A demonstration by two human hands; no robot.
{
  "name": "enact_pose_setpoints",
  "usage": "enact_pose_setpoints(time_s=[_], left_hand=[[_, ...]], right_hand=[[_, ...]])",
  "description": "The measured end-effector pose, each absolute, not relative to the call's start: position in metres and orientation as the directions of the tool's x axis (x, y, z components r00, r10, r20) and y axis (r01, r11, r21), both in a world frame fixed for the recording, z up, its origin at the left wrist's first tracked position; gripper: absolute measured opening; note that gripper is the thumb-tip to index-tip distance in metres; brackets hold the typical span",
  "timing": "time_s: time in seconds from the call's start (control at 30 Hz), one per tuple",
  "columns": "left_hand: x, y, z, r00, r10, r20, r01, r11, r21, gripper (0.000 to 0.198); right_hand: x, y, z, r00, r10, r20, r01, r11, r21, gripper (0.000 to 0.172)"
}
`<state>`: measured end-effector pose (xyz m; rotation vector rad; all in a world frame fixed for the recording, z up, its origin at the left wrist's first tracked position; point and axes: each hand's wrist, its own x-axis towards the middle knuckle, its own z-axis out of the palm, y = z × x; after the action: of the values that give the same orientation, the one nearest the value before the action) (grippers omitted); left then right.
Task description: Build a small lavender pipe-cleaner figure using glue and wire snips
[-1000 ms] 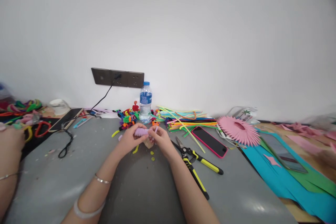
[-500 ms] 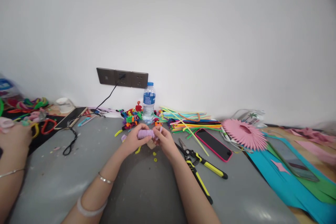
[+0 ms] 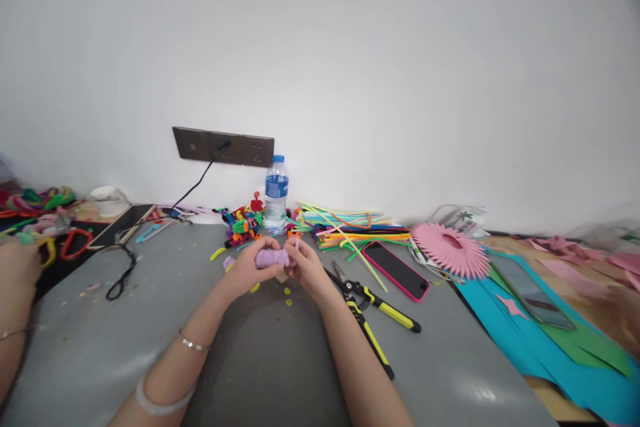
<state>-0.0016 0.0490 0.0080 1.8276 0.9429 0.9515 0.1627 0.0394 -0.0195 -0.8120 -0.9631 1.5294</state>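
My left hand (image 3: 249, 271) is closed around a lilac coil of wound pipe cleaner (image 3: 271, 258), held level above the grey table mat. My right hand (image 3: 305, 265) pinches at the coil's right end, where a short lilac strand pokes up between the fingers. A small tan block-like piece (image 3: 281, 276) shows just under the hands, mostly hidden. Below them lie small yellow bits (image 3: 289, 303), and a lilac piece (image 3: 229, 262) rests left of my left hand.
Yellow-and-black pliers (image 3: 370, 307) lie open right of my right forearm, beside a pink-cased phone (image 3: 396, 271). Behind my hands stand a water bottle (image 3: 277, 195) and a pile of pipe cleaners (image 3: 360, 230). Another person's hand (image 3: 19, 273) is at the far left.
The whole view has shifted, so things sit a little further left. My hands keep hold of the lilac coil, and the strand at its right end now stands more upright.
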Motion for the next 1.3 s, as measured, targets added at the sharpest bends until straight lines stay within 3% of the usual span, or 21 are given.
enact_pose_setpoints(time_s=[0.2,0.37,0.6,0.83,1.1,1.3], left_hand=[[0.003,0.045,0.010,0.375,0.892,0.252,0.072,-0.299,0.951,0.034],[0.005,0.046,0.005,0.252,0.946,0.204,0.030,-0.219,0.975,0.036],[0.007,0.057,-0.011,0.053,0.972,0.229,-0.006,-0.229,0.973,0.036],[0.005,0.059,-0.009,-0.018,0.975,0.223,0.030,-0.222,0.975,0.041],[0.001,0.058,0.002,0.040,0.956,0.290,0.248,-0.291,0.924,0.033],[0.000,0.058,0.004,0.183,0.950,0.252,0.276,-0.296,0.914,0.030]], right_hand=[[0.162,0.039,-0.019,-0.162,0.987,0.015,-0.447,-0.060,-0.893,0.044],[0.160,0.039,-0.018,-0.106,0.993,0.044,-0.364,0.003,-0.931,0.043],[0.155,0.035,-0.008,0.030,0.983,0.181,-0.217,0.183,-0.959,0.036],[0.153,0.026,-0.001,0.016,0.942,0.334,-0.141,0.333,-0.932,0.032],[0.167,0.025,-0.001,-0.104,0.924,0.369,-0.090,0.361,-0.928,0.024],[0.182,0.028,0.001,-0.101,0.921,0.376,-0.053,0.372,-0.927,0.021]])
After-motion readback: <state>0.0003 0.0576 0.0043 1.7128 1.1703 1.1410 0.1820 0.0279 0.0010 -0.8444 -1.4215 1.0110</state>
